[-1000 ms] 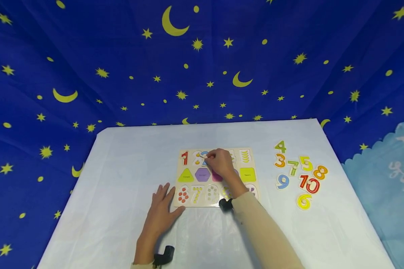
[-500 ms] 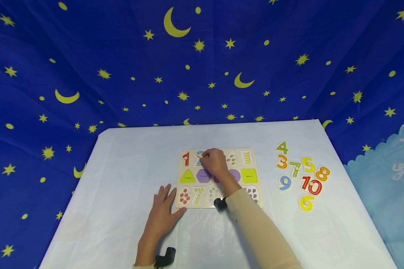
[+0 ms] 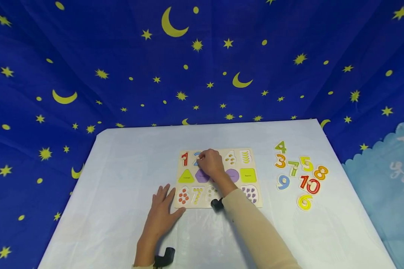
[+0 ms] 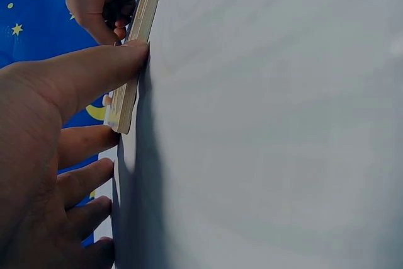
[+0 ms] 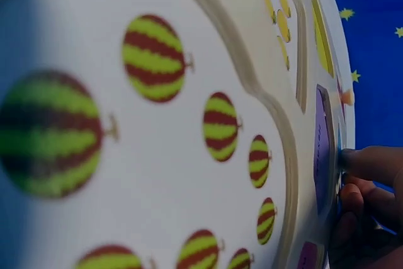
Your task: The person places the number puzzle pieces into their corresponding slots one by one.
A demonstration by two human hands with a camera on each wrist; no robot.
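Note:
A wooden puzzle board (image 3: 222, 150) lies in the middle of a white table (image 3: 128, 168). My right hand (image 3: 203, 161) is over its top row, fingers curled and pinching a blue number 2 piece (image 3: 196, 156) just right of the red 1 (image 3: 184, 158). In the right wrist view these fingertips (image 5: 368, 167) sit beside the purple hexagon (image 5: 321, 149). My left hand (image 3: 166, 200) lies flat on the table. Its thumb (image 4: 94, 70) touches the board's near left edge (image 4: 135, 61).
Loose number pieces lie on the table right of the board: 4 (image 3: 281, 147), 3 (image 3: 280, 161), 7 (image 3: 293, 167), 5 (image 3: 305, 163), 8 (image 3: 320, 172), 9 (image 3: 282, 182), 10 (image 3: 309, 184), 6 (image 3: 304, 201). A blue star-and-moon cloth (image 3: 202, 56) hangs behind and around the table.
My right hand has slid left along the top row with the blue 2, uncovering the cells to its right. The left hand has stayed put.

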